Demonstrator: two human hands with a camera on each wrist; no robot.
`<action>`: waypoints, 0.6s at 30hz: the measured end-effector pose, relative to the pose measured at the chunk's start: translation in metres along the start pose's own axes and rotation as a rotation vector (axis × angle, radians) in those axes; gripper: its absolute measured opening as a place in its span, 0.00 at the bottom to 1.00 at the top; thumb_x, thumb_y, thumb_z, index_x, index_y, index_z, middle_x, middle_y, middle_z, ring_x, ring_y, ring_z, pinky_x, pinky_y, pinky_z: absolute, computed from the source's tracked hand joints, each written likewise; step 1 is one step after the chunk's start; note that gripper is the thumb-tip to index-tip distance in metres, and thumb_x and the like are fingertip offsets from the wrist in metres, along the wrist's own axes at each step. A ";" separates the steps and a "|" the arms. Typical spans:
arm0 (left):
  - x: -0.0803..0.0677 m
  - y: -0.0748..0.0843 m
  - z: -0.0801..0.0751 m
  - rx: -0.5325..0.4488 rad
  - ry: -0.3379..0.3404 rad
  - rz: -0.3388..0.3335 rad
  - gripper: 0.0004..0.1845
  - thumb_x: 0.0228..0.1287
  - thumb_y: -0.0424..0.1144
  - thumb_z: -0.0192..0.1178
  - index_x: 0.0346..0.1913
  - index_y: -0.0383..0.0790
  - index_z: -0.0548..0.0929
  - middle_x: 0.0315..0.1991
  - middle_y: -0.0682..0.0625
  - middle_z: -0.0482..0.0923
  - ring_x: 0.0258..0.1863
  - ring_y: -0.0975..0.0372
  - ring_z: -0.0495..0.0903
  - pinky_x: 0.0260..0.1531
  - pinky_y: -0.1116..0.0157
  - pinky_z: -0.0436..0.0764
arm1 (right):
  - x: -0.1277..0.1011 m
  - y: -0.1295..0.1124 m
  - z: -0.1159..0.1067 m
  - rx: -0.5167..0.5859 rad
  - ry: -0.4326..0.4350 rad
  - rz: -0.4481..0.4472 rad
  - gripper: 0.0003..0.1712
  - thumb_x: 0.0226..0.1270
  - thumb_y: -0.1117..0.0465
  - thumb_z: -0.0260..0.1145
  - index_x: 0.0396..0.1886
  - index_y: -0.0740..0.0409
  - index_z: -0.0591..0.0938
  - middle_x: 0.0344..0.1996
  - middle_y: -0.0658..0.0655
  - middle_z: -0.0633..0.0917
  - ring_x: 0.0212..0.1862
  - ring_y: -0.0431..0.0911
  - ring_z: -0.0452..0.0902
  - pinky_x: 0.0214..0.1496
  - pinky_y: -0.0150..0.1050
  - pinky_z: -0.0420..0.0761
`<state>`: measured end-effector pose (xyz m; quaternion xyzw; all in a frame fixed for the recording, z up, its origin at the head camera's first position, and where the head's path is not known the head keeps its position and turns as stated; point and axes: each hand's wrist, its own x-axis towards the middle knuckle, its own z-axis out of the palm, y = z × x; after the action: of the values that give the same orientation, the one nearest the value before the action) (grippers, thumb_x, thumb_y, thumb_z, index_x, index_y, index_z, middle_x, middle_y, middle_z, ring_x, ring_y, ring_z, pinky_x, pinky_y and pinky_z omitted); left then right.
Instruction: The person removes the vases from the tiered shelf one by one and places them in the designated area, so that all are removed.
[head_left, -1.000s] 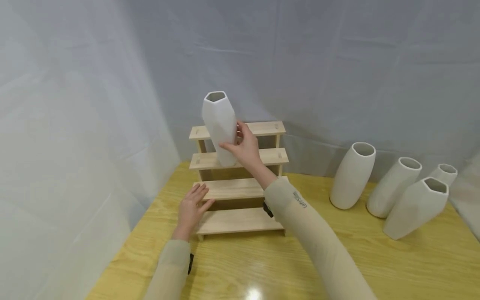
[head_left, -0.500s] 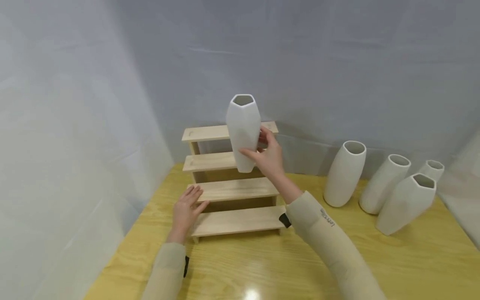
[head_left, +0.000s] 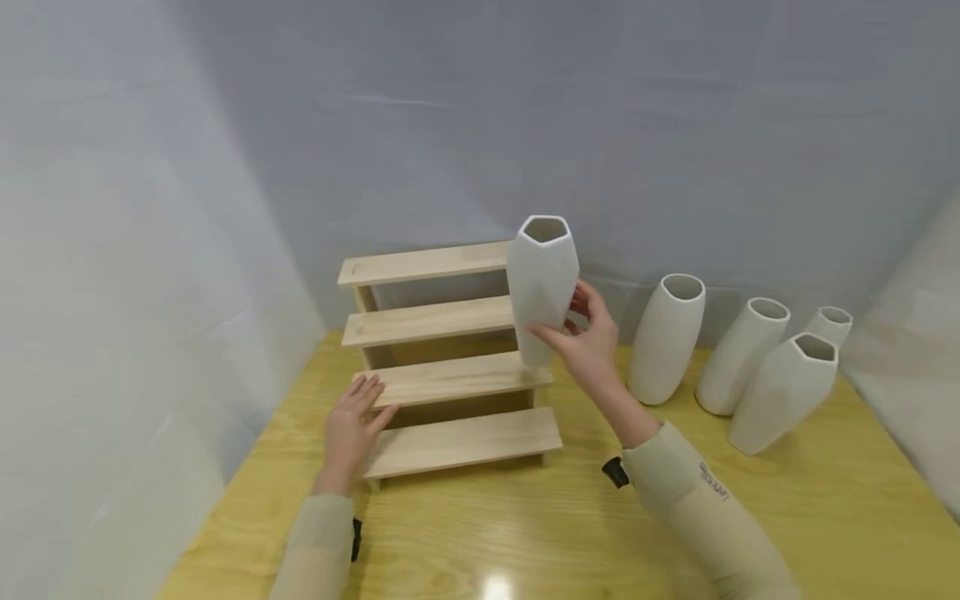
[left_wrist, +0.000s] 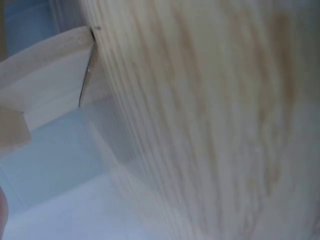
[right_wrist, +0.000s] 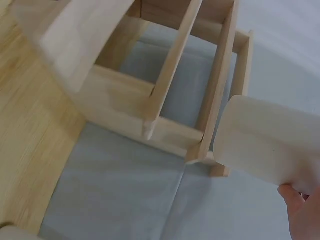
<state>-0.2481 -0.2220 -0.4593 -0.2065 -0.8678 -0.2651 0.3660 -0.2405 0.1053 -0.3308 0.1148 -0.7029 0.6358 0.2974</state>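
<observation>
Two hands work at a stepped wooden shelf (head_left: pixel 450 379) on a yellow wooden table (head_left: pixel 825 517). The right hand (head_left: pixel 588 337) curls its fingers round a faceted white vase (head_left: pixel 542 287), holding it upright in the air just off the shelf's right end. The left hand (head_left: pixel 351 425) lies flat, fingers spread, on the left end of the second-lowest step. Four white vases (head_left: pixel 738 354) stand beyond the right hand.
</observation>
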 end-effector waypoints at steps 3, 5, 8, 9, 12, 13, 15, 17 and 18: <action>-0.001 -0.001 -0.003 -0.004 0.002 0.005 0.24 0.40 0.35 0.70 0.44 0.29 0.80 0.48 0.38 0.75 0.52 0.46 0.70 0.51 0.51 0.68 | -0.008 0.003 -0.015 -0.031 0.017 -0.006 0.39 0.37 0.70 0.75 0.54 0.63 0.69 0.45 0.58 0.75 0.44 0.46 0.70 0.44 0.41 0.77; -0.001 -0.002 -0.005 0.000 -0.005 0.003 0.24 0.40 0.35 0.70 0.44 0.30 0.80 0.48 0.38 0.75 0.52 0.47 0.70 0.51 0.51 0.68 | -0.014 0.003 -0.025 -0.060 0.019 0.002 0.39 0.38 0.71 0.74 0.55 0.63 0.69 0.45 0.58 0.74 0.43 0.44 0.70 0.43 0.37 0.77; -0.002 -0.005 -0.007 0.000 -0.011 -0.005 0.24 0.40 0.36 0.70 0.44 0.30 0.80 0.48 0.38 0.75 0.52 0.47 0.70 0.51 0.51 0.68 | -0.023 0.000 -0.038 -0.083 0.010 0.016 0.39 0.39 0.73 0.73 0.56 0.66 0.68 0.45 0.59 0.74 0.42 0.44 0.69 0.42 0.33 0.76; -0.002 -0.006 -0.008 0.000 -0.015 -0.010 0.24 0.40 0.37 0.70 0.44 0.31 0.80 0.48 0.39 0.75 0.52 0.47 0.70 0.52 0.51 0.68 | -0.026 -0.002 -0.043 -0.096 0.011 0.020 0.39 0.39 0.74 0.73 0.55 0.67 0.68 0.44 0.60 0.73 0.42 0.44 0.68 0.42 0.31 0.76; -0.002 -0.007 -0.008 0.001 -0.026 -0.024 0.23 0.42 0.39 0.69 0.45 0.32 0.80 0.49 0.40 0.75 0.53 0.48 0.70 0.53 0.52 0.67 | -0.034 -0.008 -0.054 -0.119 0.022 0.030 0.37 0.39 0.76 0.71 0.53 0.71 0.68 0.42 0.60 0.73 0.42 0.44 0.67 0.42 0.29 0.76; -0.002 -0.008 -0.007 -0.001 -0.028 -0.030 0.23 0.43 0.40 0.69 0.45 0.32 0.80 0.49 0.40 0.75 0.53 0.49 0.69 0.53 0.53 0.67 | -0.036 -0.009 -0.058 -0.125 0.029 0.034 0.36 0.39 0.77 0.71 0.52 0.72 0.69 0.41 0.60 0.73 0.41 0.44 0.67 0.42 0.28 0.75; -0.002 -0.009 -0.007 -0.001 -0.026 -0.025 0.23 0.43 0.40 0.68 0.44 0.32 0.80 0.49 0.40 0.75 0.53 0.49 0.70 0.54 0.54 0.67 | -0.040 -0.005 -0.065 -0.146 0.048 0.048 0.35 0.38 0.77 0.71 0.51 0.73 0.69 0.40 0.58 0.73 0.41 0.44 0.67 0.42 0.26 0.75; -0.003 -0.010 -0.007 -0.005 -0.015 -0.016 0.23 0.43 0.40 0.68 0.44 0.31 0.80 0.48 0.40 0.75 0.52 0.48 0.70 0.54 0.54 0.67 | -0.043 0.005 -0.073 -0.159 0.058 0.063 0.35 0.37 0.77 0.72 0.50 0.72 0.69 0.39 0.57 0.73 0.40 0.43 0.67 0.41 0.26 0.75; -0.003 -0.011 -0.007 -0.009 -0.009 -0.009 0.23 0.42 0.39 0.69 0.43 0.31 0.80 0.48 0.39 0.75 0.52 0.48 0.70 0.53 0.54 0.67 | -0.044 0.012 -0.077 -0.168 0.061 0.069 0.35 0.37 0.77 0.72 0.50 0.71 0.69 0.39 0.56 0.73 0.40 0.43 0.67 0.41 0.27 0.76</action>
<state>-0.2484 -0.2349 -0.4610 -0.2054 -0.8692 -0.2697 0.3599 -0.1910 0.1718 -0.3645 0.0458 -0.7479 0.5879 0.3048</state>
